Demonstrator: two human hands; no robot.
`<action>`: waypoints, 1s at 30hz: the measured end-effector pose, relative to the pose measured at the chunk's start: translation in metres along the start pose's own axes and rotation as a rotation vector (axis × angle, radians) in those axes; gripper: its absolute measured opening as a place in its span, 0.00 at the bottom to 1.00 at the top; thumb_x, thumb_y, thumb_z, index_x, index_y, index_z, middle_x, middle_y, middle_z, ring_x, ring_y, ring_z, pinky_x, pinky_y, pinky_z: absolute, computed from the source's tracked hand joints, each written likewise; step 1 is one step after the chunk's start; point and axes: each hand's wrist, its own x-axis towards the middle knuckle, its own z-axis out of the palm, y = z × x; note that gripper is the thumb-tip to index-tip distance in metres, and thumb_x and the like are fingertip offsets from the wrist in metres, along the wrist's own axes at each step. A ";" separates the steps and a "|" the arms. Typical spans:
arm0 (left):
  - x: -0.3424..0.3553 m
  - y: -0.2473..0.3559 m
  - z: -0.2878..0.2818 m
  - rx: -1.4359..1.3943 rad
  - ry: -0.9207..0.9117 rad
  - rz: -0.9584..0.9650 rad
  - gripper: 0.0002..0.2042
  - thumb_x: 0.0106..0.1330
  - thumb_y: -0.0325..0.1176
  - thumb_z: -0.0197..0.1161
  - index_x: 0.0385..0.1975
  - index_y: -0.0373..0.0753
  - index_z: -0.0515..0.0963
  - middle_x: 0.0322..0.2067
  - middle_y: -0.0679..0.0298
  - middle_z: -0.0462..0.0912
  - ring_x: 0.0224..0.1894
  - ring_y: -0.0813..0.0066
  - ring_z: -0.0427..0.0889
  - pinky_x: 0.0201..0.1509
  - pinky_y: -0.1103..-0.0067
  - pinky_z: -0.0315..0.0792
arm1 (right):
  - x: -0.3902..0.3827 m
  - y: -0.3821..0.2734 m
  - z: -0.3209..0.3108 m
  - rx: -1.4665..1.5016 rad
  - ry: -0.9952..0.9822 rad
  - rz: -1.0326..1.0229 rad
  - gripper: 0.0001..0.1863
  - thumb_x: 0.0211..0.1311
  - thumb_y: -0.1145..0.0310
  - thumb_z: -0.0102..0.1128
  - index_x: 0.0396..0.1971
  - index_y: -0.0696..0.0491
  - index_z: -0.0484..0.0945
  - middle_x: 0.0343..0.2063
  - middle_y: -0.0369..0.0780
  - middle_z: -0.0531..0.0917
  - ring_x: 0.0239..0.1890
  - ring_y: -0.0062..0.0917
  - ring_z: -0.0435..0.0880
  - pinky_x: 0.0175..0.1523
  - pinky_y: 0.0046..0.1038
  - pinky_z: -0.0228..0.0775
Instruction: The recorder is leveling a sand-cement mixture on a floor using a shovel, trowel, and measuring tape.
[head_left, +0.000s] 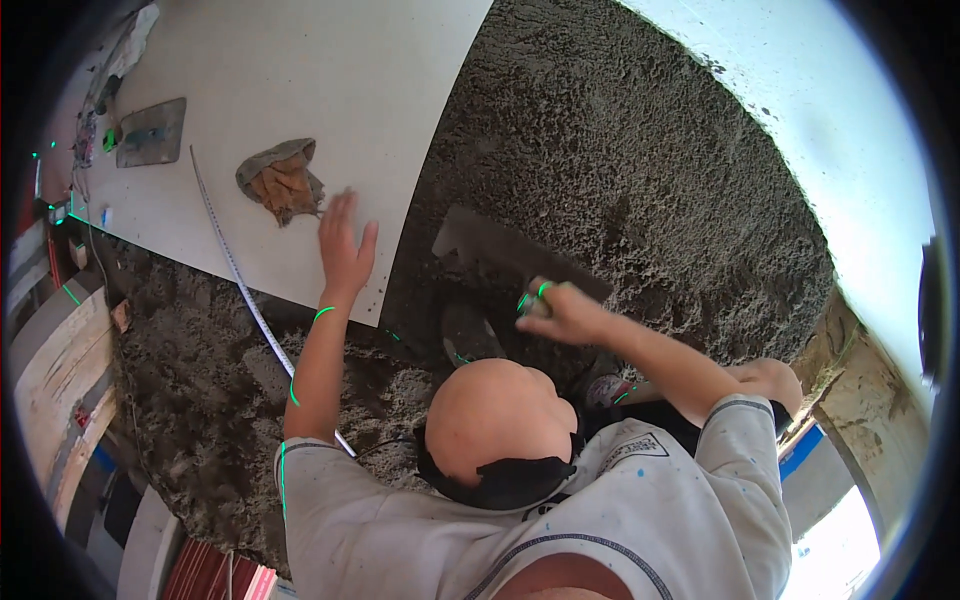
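My left hand (345, 250) has its fingers stretched out on or just over the white panel (360, 80), below a crumpled grey and brown rag (278, 182). My right hand (565, 315) is closed on the handle of a wide steel trowel, whose rectangular blade (480, 240) lies on the grey, rough mortar bed (600, 120) beside the panel's edge. A measuring tape (230, 260) runs from the panel down over the mortar, left of my left arm. My bent knee (495, 420) is below my hands, with a shoe (608, 392) to its right.
A square metal plate tool (150, 133) rests on the panel near cluttered small tools and cables at the left. Green laser lines cross a small device (58, 212) and my arms. A white wall (820, 100) curves along the right; boards and blocks (65, 370) stand at the left.
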 end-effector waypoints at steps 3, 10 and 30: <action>0.027 -0.012 0.019 -0.056 -0.077 0.095 0.29 0.76 0.46 0.61 0.72 0.37 0.70 0.74 0.54 0.70 0.77 0.42 0.62 0.79 0.50 0.55 | 0.007 0.010 0.043 -0.244 -0.106 0.026 0.26 0.70 0.45 0.67 0.46 0.54 0.74 0.31 0.56 0.86 0.39 0.56 0.87 0.42 0.52 0.77; 0.076 0.019 0.000 0.318 -0.396 -0.064 0.38 0.72 0.53 0.65 0.80 0.53 0.60 0.82 0.58 0.51 0.83 0.41 0.47 0.79 0.39 0.51 | 0.075 0.054 -0.087 -0.060 0.757 0.080 0.21 0.68 0.54 0.72 0.40 0.57 0.77 0.27 0.51 0.85 0.27 0.43 0.82 0.38 0.42 0.75; 0.109 0.047 -0.006 0.419 -0.694 -0.287 0.61 0.55 0.62 0.78 0.84 0.71 0.38 0.85 0.60 0.28 0.82 0.28 0.32 0.69 0.23 0.57 | -0.020 0.054 -0.141 -0.149 0.793 0.209 0.21 0.74 0.54 0.63 0.38 0.61 0.77 0.30 0.56 0.85 0.30 0.50 0.83 0.39 0.43 0.75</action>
